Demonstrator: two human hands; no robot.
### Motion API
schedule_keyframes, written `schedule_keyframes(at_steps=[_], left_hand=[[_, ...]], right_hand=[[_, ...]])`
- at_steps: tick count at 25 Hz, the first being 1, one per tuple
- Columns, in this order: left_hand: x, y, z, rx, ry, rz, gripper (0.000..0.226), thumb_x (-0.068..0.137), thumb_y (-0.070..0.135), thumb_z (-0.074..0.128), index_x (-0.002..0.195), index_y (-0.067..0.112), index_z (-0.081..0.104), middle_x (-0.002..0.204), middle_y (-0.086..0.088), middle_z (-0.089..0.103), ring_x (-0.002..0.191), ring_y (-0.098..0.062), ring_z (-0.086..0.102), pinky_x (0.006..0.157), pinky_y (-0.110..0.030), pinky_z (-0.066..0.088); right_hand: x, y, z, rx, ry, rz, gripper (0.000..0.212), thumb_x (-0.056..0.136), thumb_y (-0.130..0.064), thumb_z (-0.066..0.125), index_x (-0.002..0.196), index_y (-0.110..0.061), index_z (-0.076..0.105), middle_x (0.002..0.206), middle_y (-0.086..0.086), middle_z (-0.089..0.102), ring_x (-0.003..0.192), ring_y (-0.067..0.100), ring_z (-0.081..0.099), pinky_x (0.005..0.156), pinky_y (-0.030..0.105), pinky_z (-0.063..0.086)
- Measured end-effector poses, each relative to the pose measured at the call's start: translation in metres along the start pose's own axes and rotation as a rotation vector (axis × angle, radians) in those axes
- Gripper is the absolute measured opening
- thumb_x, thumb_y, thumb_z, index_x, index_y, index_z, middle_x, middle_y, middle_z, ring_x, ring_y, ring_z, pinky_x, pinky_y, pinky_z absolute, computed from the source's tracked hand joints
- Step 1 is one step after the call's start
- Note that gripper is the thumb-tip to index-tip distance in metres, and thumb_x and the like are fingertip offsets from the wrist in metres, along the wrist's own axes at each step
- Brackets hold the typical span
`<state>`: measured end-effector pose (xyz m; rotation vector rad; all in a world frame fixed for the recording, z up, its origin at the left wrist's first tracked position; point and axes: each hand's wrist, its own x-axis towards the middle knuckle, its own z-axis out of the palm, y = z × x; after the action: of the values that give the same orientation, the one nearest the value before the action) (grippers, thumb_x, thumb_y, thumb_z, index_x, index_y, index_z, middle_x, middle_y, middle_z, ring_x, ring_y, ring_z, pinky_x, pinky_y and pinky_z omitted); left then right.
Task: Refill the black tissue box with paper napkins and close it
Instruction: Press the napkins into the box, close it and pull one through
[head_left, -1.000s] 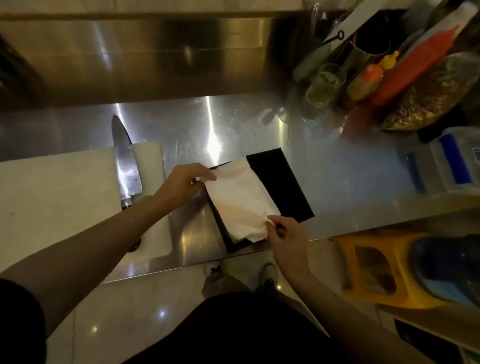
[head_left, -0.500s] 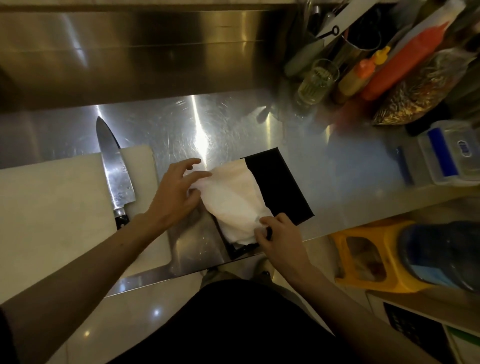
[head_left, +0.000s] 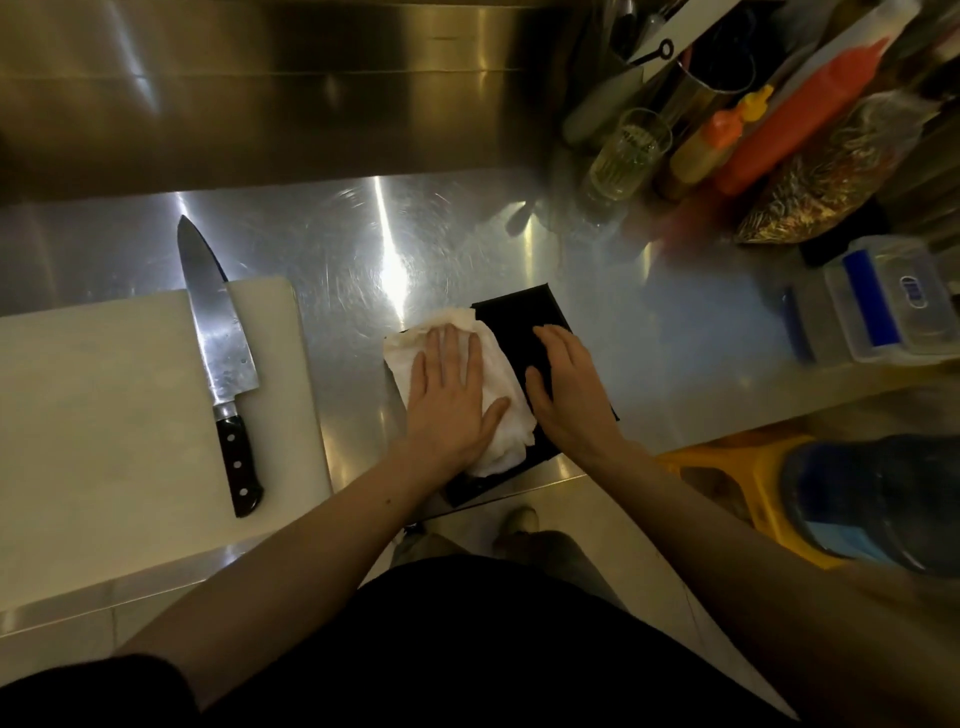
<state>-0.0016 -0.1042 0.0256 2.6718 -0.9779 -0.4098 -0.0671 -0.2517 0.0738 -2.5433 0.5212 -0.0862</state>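
Observation:
The black tissue box (head_left: 511, 325) lies open on the steel counter near its front edge. A stack of white paper napkins (head_left: 506, 384) fills its left half. My left hand (head_left: 452, 395) lies flat on the napkins, palm down, fingers spread. My right hand (head_left: 563, 387) rests flat on the black right half of the box, thumb against the napkins' edge. Neither hand grips anything. The near end of the box is partly hidden under my wrists.
A large chef's knife (head_left: 221, 364) lies on a white cutting board (head_left: 104, 415) at the left. At the back right stand a glass (head_left: 626, 156), sauce bottles (head_left: 800, 114) and a bag of food (head_left: 831, 176). A clear plastic container (head_left: 883, 301) sits at the right edge. A yellow stool (head_left: 743, 478) stands below the counter.
Both hands let go of the napkins' edges and went flat: the left now presses on the napkins, the right moved up onto the black half. The napkins lie lower in the box.

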Motion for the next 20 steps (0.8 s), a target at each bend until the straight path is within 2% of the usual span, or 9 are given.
schedule_keyframes(at_steps=[3, 6, 9, 12, 17, 20], left_hand=[[0.003, 0.000, 0.015, 0.074, -0.048, -0.012, 0.087, 0.093, 0.063, 0.026, 0.154, 0.010, -0.006, 0.160, -0.025, -0.013, 0.148, -0.040, -0.012, 0.115, -0.049, -0.013], [0.009, -0.004, 0.026, 0.134, -0.146, -0.056, 0.089, 0.091, 0.067, 0.021, 0.153, 0.012, -0.013, 0.159, -0.023, -0.022, 0.147, -0.038, -0.020, 0.115, -0.053, -0.013], [0.015, -0.004, 0.031, 0.177, -0.257, -0.105, 0.089, 0.092, 0.066, 0.019, 0.150, 0.013, -0.021, 0.157, -0.021, -0.028, 0.146, -0.037, -0.023, 0.115, -0.057, -0.010], [0.018, -0.002, 0.031, 0.216, -0.341, -0.120, 0.086, 0.095, 0.063, 0.019, 0.151, 0.010, -0.019, 0.157, -0.020, -0.028, 0.146, -0.038, -0.023, 0.116, -0.059, -0.006], [0.023, 0.002, 0.021, 0.276, -0.407, -0.139, 0.084, 0.095, 0.062, 0.017, 0.151, 0.010, -0.019, 0.157, -0.019, -0.030, 0.146, -0.037, -0.025, 0.119, -0.057, -0.005], [0.025, 0.009, 0.013, 0.296, -0.469, -0.153, 0.087, 0.095, 0.062, 0.022, 0.151, 0.009, -0.018, 0.158, -0.019, -0.028, 0.146, -0.036, -0.023, 0.118, -0.054, -0.007]], right_hand=[[0.004, 0.020, 0.001, -0.021, -0.043, 0.051, 0.055, 0.098, -0.022, 0.051, 0.145, -0.002, 0.032, 0.150, 0.019, 0.035, 0.137, 0.030, 0.034, 0.113, 0.035, 0.026], [0.008, 0.038, 0.003, -0.003, -0.111, 0.100, 0.061, 0.098, -0.030, 0.048, 0.148, -0.004, 0.024, 0.153, 0.020, 0.028, 0.139, 0.034, 0.029, 0.115, 0.046, 0.028], [0.015, 0.057, -0.002, 0.048, -0.170, 0.109, 0.063, 0.099, -0.032, 0.048, 0.149, -0.004, 0.022, 0.150, 0.021, 0.031, 0.136, 0.034, 0.033, 0.113, 0.044, 0.030], [0.018, 0.070, -0.007, 0.185, -0.278, 0.123, 0.065, 0.099, -0.036, 0.048, 0.150, -0.008, 0.018, 0.146, 0.017, 0.036, 0.131, 0.029, 0.040, 0.110, 0.040, 0.036], [0.029, 0.084, -0.016, 0.392, -0.342, 0.025, 0.048, 0.096, -0.028, 0.055, 0.138, -0.014, 0.038, 0.126, 0.009, 0.055, 0.117, 0.023, 0.053, 0.097, 0.048, 0.048], [0.031, 0.092, -0.021, 0.469, -0.313, 0.007, 0.033, 0.095, -0.021, 0.054, 0.127, -0.017, 0.046, 0.114, 0.001, 0.060, 0.105, 0.016, 0.059, 0.091, 0.041, 0.053]])
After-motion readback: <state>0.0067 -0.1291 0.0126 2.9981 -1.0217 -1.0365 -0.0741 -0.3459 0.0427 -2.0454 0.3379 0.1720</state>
